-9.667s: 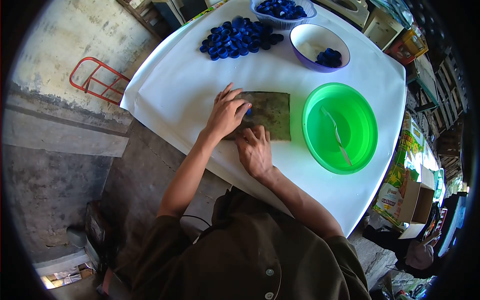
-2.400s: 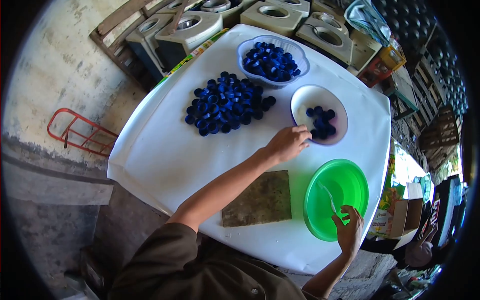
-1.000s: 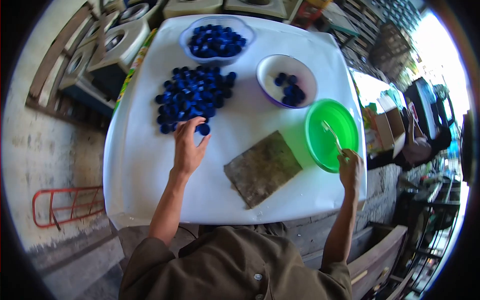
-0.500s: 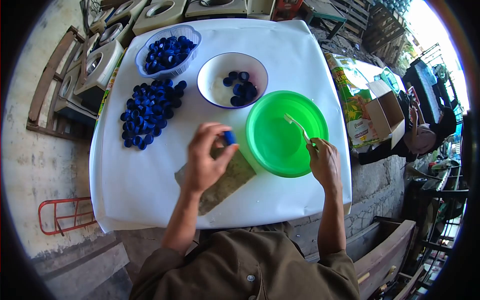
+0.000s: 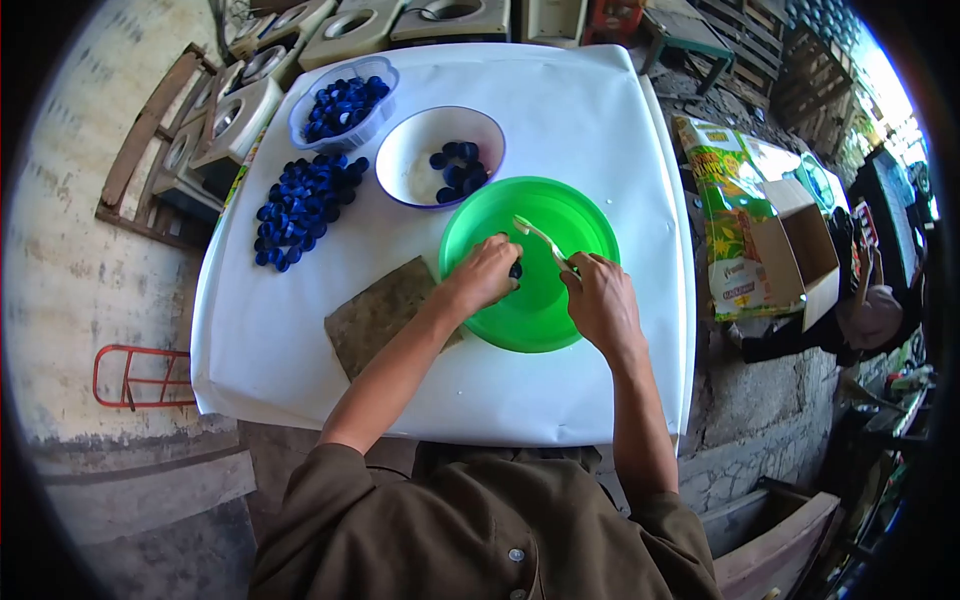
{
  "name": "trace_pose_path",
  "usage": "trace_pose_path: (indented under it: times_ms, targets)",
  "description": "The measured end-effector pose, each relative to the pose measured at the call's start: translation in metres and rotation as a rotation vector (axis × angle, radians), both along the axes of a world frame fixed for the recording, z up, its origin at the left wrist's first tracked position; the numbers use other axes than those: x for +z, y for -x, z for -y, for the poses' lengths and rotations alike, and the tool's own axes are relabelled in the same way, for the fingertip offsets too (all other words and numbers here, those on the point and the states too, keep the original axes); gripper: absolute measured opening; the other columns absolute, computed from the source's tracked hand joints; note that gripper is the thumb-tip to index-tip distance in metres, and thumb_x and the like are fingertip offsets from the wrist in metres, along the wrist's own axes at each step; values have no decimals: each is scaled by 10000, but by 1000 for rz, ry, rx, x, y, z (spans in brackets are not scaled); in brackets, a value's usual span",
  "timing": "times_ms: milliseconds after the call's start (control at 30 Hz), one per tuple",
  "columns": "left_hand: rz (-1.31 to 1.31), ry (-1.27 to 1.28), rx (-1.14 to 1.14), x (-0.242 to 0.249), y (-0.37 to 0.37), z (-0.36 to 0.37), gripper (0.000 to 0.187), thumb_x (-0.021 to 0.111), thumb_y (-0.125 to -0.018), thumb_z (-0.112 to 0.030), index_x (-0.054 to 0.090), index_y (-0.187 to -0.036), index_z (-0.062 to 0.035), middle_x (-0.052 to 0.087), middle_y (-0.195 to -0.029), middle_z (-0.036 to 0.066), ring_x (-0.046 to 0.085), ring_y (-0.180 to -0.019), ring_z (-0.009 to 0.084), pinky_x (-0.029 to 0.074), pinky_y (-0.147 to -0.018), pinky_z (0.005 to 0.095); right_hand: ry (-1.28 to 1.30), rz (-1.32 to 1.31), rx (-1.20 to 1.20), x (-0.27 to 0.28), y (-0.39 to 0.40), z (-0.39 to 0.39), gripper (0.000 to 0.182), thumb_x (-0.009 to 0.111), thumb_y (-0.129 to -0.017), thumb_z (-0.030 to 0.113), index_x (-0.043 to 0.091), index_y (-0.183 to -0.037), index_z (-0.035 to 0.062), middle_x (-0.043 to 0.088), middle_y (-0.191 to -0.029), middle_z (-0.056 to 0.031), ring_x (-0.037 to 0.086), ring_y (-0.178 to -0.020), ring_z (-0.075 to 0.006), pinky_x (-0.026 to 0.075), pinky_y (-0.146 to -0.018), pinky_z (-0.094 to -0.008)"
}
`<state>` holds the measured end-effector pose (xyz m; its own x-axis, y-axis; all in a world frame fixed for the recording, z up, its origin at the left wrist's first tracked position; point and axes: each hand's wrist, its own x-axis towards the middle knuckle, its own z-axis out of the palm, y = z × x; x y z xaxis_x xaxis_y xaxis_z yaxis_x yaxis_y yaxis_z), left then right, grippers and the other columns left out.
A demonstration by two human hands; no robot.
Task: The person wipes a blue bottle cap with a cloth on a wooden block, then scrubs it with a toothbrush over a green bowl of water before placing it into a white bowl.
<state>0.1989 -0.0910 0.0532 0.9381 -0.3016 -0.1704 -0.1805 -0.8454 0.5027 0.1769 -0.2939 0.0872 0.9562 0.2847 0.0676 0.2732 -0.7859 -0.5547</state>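
Observation:
Over the left part of a green basin (image 5: 600, 215), my left hand (image 5: 483, 276) is closed around a dark blue bottle cap (image 5: 516, 270), mostly hidden by the fingers. My right hand (image 5: 606, 305), at the basin's right side, grips a white toothbrush (image 5: 541, 238) with its bristle end over the basin. Behind the basin stands a white bowl (image 5: 402, 140) with several blue caps (image 5: 463, 170) inside. A loose pile of blue caps (image 5: 300, 205) lies on the left, and a pale plastic basket (image 5: 378, 127) holds many more.
A flat brownish slab (image 5: 375, 310) lies under my left forearm on the white-covered table (image 5: 270, 345). Beyond the right edge are an open cardboard box (image 5: 815, 245), a colourful printed sack (image 5: 735, 250) and a seated person (image 5: 870, 315). Appliance casings (image 5: 450, 25) line the back.
My left hand has moved right with the cap, from above the slab to over the basin. The right hand still holds the toothbrush there. The whole view has shifted slightly.

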Motion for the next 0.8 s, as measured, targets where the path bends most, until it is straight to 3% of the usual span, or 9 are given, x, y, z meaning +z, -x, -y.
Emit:
trace_pose_path:
  times_ms: [200,400,433,533,700,800]
  targets:
    - [115,104,119,-26,4,0,362,763,-741,-43,648,-1081,-3,648,-1124,199,619,-1128,376,508,-982,437,-27,55,59,2,-10,-2,124,643,-902,97,621,-874,-21,669,-849,-209,653,-810,-414,508,-726,-506]
    - [64,346,27,-10,-4,-1,186,742,-724,-37,636,-873,-2,670,-930,147,614,-1103,361,494,-941,430,-34,25,37,0,-25,-2,120,665,-888,83,663,-930,-29,689,-897,-215,659,-845,-420,515,-748,-502]
    - [113,354,27,-11,-5,0,151,746,-722,-38,638,-822,-5,664,-889,138,633,-1042,355,499,-895,424,-33,18,33,0,-26,-2,117,663,-889,79,660,-928,-31,687,-894,-215,659,-844,-419,514,-747,-503]
    - [127,193,28,2,-4,0,161,752,-713,-26,638,-823,1,669,-897,150,663,-937,346,514,-834,418,-8,9,49,-1,-29,0,112,657,-892,74,654,-928,-32,682,-886,-216,657,-842,-418,510,-742,-507]
    - [-9,252,37,5,-4,3,258,694,-716,65,618,-960,35,666,-933,178,619,-1110,385,511,-872,451,30,3,104,-16,-35,-2,124,642,-894,68,603,-845,-40,660,-841,-234,647,-803,-424,496,-715,-521]
    - [136,194,9,-6,2,4,293,696,-712,70,613,-990,33,669,-961,189,642,-1053,384,510,-860,463,53,-16,131,-24,-37,-4,127,638,-888,60,585,-826,-38,652,-792,-236,643,-758,-434,494,-679,-530]
